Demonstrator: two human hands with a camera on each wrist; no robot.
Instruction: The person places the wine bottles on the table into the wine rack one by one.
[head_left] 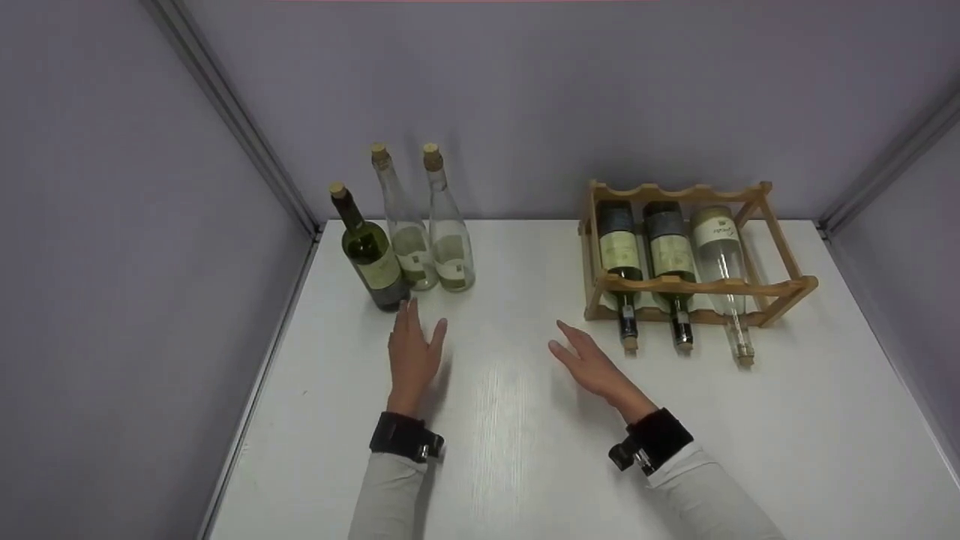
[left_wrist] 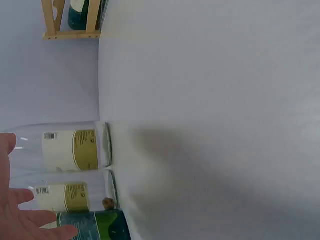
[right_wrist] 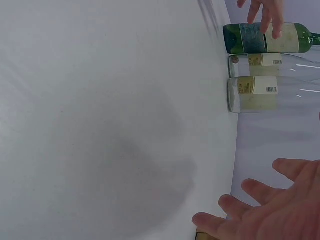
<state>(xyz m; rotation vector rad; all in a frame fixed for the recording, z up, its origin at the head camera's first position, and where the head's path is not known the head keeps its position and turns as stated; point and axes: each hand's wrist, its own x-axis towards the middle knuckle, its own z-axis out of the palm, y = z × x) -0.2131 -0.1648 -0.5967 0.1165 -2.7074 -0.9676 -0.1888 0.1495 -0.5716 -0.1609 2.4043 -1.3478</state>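
Note:
My left hand (head_left: 412,358) hovers over the table with fingers straight and thumb spread, its fingertips overlapping the foot of a green wine bottle (head_left: 373,259) in the head view. That bottle stands upright, corked, with a pale label. Just behind it stand two clear corked bottles (head_left: 409,240) with cream labels. My right hand (head_left: 596,369) is held out with fingers extended and holds nothing; it is left of the wooden wine rack (head_left: 699,286). In the rack lie two dark green bottles (head_left: 619,247) and one clear bottle (head_left: 720,238), necks toward me.
A white table (head_left: 517,450) carries everything, with grey partition walls (head_left: 525,97) at the back and both sides. The bottle necks stick out past the rack's front rail. At its right end the rack has a slot without a bottle.

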